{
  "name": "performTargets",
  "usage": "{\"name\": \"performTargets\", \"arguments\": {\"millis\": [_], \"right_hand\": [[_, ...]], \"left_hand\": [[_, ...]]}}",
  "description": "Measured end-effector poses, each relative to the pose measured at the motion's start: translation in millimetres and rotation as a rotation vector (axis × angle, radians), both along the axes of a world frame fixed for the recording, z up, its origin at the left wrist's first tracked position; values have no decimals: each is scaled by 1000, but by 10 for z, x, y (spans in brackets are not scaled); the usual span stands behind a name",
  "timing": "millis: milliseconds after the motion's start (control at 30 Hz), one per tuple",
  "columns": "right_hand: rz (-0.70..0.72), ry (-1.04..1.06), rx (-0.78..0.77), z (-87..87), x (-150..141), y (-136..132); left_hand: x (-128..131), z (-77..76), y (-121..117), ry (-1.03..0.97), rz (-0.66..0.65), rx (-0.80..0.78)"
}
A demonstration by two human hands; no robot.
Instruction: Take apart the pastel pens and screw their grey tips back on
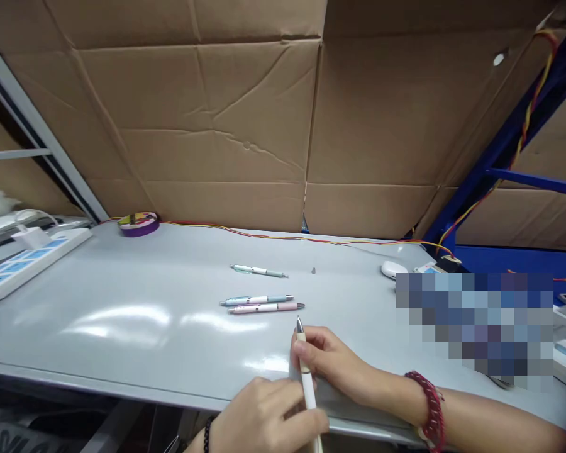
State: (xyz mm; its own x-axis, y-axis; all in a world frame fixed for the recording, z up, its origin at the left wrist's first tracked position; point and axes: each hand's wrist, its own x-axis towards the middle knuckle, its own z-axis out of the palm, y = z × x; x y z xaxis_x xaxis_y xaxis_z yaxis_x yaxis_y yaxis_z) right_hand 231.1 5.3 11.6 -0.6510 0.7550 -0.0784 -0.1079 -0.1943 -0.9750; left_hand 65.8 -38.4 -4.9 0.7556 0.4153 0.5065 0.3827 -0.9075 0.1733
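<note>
A cream and white pen (307,384) with a silver tip is held at the table's front edge, its tip pointing away from me. My right hand (327,358) pinches it near the tip, thumb on top. The fingers of my left hand (268,415) close around its lower white barrel, whose end runs out of view. Just beyond my hands lie a pink and white pen (266,308) and a blue and white pen (257,300), side by side. Farther back rests a green and white pen (259,270). A small grey cone-shaped piece (313,270) sits to its right.
On the left are a power strip (38,264) with a plug and a purple-edged round roll (139,228). A white rounded object (393,270) stands at right, beside a pixelated area. Twisted wires (273,236) run along the back, below a cardboard wall (217,126).
</note>
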Motion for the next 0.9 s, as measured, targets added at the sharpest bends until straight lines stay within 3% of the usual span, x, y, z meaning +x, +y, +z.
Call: {"name": "performTargets", "arguments": {"millis": [167,267,367,467,600,733,800,900], "right_hand": [[-38,5,-49,-49,-7,11],[-153,-41,-32,-82,35,70],[-323,-37,-26,-92,135,204],[-390,-41,47,-78,245,349],[-349,-183,289,-47,322,418],[-170,-491,791,-50,312,392],[-137,-616,992,-63,285,381],[-173,-675,1105,-70,256,385]], "left_hand": [[18,-36,-31,-38,31,25],[4,1,-27,-10,35,45],[-86,128,55,41,88,109],[-247,319,201,124,214,188],[-439,617,415,247,343,104],[-496,847,754,256,398,-22],[-486,860,1013,292,403,-37],[-476,718,1441,343,370,-20]]}}
